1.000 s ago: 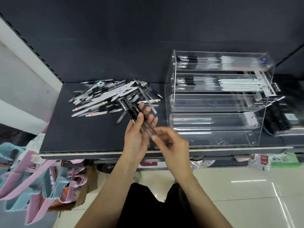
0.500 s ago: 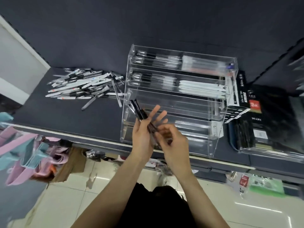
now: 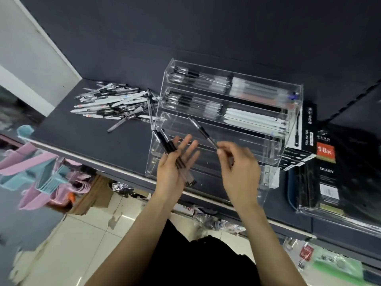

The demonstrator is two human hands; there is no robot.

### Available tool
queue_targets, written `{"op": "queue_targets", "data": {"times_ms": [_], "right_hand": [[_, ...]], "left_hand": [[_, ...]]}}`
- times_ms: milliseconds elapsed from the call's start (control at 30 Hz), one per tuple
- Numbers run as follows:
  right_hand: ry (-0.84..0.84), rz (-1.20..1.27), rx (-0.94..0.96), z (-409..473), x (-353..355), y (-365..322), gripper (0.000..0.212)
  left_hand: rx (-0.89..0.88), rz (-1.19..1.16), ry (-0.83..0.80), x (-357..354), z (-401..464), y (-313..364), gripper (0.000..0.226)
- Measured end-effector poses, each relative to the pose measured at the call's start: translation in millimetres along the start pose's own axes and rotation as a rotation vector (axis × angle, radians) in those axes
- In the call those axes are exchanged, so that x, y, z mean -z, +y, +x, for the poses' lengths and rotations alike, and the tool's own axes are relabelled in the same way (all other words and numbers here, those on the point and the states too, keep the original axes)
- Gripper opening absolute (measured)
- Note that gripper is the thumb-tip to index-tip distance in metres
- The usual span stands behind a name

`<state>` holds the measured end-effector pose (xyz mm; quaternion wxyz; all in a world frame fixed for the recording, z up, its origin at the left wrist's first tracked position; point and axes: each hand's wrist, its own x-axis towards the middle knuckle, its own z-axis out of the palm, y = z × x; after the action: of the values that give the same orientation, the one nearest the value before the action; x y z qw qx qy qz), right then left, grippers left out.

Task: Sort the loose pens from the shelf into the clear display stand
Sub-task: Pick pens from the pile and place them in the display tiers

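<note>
A clear display stand with stepped tiers stands on the dark shelf; its upper two tiers hold black and white pens. A pile of loose pens lies to its left. My left hand is in front of the stand's lower tiers, palm up with fingers spread, and a bundle of black pens lies across the palm under the thumb. My right hand pinches a single black pen by one end, its other end pointing up-left over the stand's middle tiers.
Black boxed diaries and a pen box stand right of the stand. Pink and blue plastic items hang below the shelf at left. The shelf's front edge runs diagonally; tiled floor lies below.
My right hand has drawn one pen out of the bundle and moved right and up with it. The left hand's fingers have spread. The view has swung further right.
</note>
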<state>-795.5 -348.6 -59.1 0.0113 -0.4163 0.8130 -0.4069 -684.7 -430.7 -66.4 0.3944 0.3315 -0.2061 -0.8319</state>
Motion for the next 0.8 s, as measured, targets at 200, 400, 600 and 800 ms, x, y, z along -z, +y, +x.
{"op": "queue_targets", "data": {"times_ms": [200, 400, 600, 800], "right_hand": [[-0.254, -0.231, 0.233, 58.1, -25.7, -5.5, 0.014], [-0.589, -0.067, 0.153, 79.3, -46.7, -6.2, 0.031], [-0.669, -0.121, 0.104, 77.8, -46.5, -17.2, 0.031], [-0.596, 0.265, 0.034, 39.3, -36.3, -62.5, 0.017]], "left_hand": [[-0.050, -0.070, 0.060, 35.4, 8.8, 27.6, 0.032], [-0.061, -0.194, 0.116, 48.2, 15.0, 41.7, 0.032], [-0.062, -0.232, 0.101, 43.9, 18.0, 46.1, 0.030], [-0.074, -0.168, -0.010, 26.0, 13.8, 43.6, 0.034]]}}
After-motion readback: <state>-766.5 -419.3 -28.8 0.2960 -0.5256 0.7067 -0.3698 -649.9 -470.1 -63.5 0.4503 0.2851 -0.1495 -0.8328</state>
